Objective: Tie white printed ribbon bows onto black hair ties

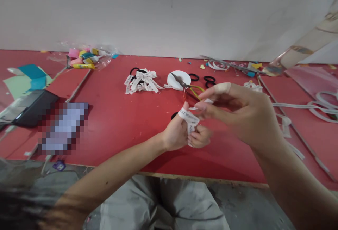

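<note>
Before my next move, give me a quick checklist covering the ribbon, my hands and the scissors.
1. Printed ribbon across the thumb of the left hand: ok.
2. Left fingers curled over the ribbon: ok.
3. Right hand at the ribbon: ok, fingertips at the strip.
4. Ribbon tightness: cannot tell.
5. Scissors in view: ok.
6. White roll uncovered: not ok, the blades overlap it in this view.

Left hand (178,137), just below centre, grips printed white ribbon (188,116); right hand (245,112), right of centre, pinches same ribbon. Scissors (183,83) overlap white spool (173,82), above centre.
</note>
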### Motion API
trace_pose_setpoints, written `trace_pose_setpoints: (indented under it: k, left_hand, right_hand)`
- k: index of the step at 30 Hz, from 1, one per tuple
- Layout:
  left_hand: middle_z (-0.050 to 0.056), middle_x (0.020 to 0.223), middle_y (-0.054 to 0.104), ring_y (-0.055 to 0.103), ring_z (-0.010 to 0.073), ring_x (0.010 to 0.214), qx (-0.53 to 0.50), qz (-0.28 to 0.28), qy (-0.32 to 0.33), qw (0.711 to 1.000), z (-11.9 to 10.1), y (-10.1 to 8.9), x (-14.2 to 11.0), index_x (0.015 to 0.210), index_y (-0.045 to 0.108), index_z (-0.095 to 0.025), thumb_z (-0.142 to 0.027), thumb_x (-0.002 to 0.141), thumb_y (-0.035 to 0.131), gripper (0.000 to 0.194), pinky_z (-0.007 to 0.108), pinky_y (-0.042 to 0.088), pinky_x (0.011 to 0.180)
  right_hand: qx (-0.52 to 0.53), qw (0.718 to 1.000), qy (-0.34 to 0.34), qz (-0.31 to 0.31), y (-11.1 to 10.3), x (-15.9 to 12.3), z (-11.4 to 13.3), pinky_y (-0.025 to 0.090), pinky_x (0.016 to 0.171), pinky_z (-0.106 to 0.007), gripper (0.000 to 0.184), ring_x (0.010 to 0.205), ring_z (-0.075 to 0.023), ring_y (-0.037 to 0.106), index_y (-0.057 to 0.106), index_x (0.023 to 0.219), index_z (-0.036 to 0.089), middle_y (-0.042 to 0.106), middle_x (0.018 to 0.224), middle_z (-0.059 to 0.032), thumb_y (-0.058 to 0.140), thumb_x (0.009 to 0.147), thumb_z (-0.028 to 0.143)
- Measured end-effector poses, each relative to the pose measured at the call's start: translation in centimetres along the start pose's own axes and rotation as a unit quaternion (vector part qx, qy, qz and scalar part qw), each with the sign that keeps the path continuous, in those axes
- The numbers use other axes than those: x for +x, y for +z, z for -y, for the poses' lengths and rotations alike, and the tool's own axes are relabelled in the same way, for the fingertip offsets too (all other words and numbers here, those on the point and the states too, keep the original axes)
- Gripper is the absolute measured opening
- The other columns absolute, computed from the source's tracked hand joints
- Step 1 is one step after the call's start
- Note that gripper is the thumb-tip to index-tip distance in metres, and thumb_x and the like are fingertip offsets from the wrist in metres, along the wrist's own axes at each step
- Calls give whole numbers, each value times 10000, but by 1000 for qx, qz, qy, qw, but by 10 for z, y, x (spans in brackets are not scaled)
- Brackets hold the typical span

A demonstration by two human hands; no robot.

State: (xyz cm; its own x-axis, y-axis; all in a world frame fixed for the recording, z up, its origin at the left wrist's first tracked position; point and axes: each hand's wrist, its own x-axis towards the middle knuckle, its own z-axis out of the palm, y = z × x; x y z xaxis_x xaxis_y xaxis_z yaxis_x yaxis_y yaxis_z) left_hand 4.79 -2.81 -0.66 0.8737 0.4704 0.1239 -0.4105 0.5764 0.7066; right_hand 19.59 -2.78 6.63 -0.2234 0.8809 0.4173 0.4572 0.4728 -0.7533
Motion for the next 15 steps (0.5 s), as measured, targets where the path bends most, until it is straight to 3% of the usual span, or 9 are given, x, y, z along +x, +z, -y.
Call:
trace_pose_setpoints:
  k: [3,8,11,15]
  left_hand:
    - [-49,524,215,222,82,450,-25,-69,20,997,-3,0,0,523,369,-191,-880,767,101,778,263,153,479]
    - [-37,525,287,243,77,447,-113,-155,38,981,-4,5,0,607,493,-157,-830,820,175,773,219,206,455]
    - [-35,531,354,254,72,440,-146,-199,62,967,-5,5,0,744,581,-154,-789,847,279,711,199,230,449]
    - [-35,544,414,294,78,422,-134,-226,70,962,-7,3,1,953,647,-166,-787,834,338,703,193,228,433]
  right_hand:
    - [-63,995,-71,11,2,-11,0,582,653,-251,72,726,-152,710,706,893,277,740,812,34,722,832,241]
    - [-109,967,-231,11,10,-19,-11,574,925,-357,159,866,-175,727,684,960,256,753,837,16,695,844,148]
    - [-109,956,-271,30,13,-19,-19,532,1009,-445,181,901,-191,724,685,970,233,753,856,-13,683,840,106]
    - [-113,944,-308,45,16,-19,-28,535,1000,-457,210,918,-193,719,691,998,213,754,886,-31,681,831,86]
